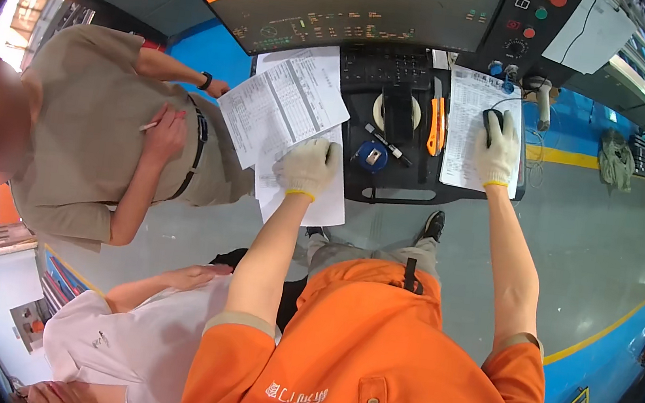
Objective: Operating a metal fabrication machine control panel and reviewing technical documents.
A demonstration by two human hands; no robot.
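Mouse (493, 121) lay cupped under the outstretched gloved right hand (498, 150); the left hand (308, 166) pressed flat, fingers together, on papers (285, 110).

Black computer mouse (493, 119) on a printed sheet (466, 130); overlapping printed papers (285, 110) alongside.

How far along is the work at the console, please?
Done: printed sheets lie spread on the console shelf, and the screen is lit. In hand: the gloved left hand rests on the sheets, the gloved right hand on a black mouse. Left: the knife, marker and tape measure lie untouched.
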